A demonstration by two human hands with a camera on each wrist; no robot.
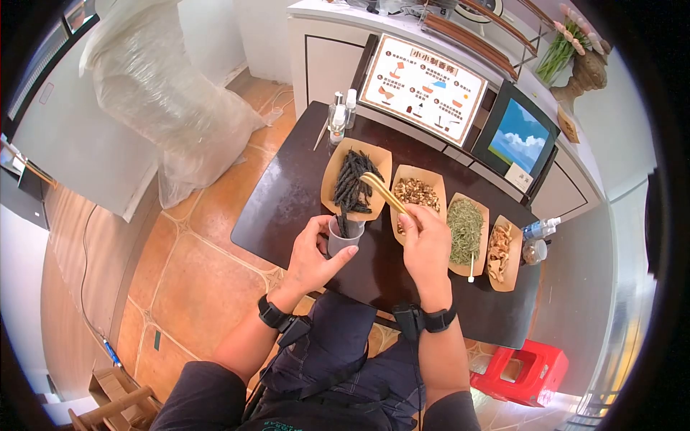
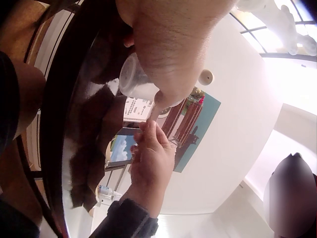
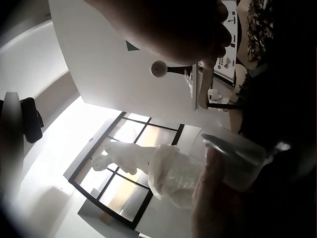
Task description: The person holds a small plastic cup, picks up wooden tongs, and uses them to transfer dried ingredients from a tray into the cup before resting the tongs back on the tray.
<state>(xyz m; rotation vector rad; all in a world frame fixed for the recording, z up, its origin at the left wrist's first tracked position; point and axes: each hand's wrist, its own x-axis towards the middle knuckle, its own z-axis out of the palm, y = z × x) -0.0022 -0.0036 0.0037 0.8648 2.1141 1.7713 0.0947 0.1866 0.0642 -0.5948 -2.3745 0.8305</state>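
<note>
cup handling: the cup [image 1: 347, 243] is likely light and thin-walled, smooth enough to slip a little, and apt to dent if squeezed hard.
cup hold: best taken low round the side, fingers away from the rim.
tongs handling: the tongs [image 1: 387, 192] are probably light and springy, their arms fairly stiff; a soft pinch should spare the dark strips [image 1: 353, 179], which look dry and brittle.
tongs hold: best pinched partway along the arms, clear of the tips.
cup look: see-through, colourless, round, open at the top; a dark strip sticks up past the rim.
tongs look: slim, shiny, golden, with curved tips.
left grip: the left hand [image 1: 313, 258] grasps the cup, fingers and thumb round its wall.
right grip: the right hand [image 1: 427, 248] pinches the tongs; whether the tips hold a strip, i cannot tell.
cup place: over the left part of the table [image 1: 280, 194], just on the near side of the strips' paper tray [image 1: 329, 171].
tongs place: slanting from the right hand to the tray's right side.
</note>
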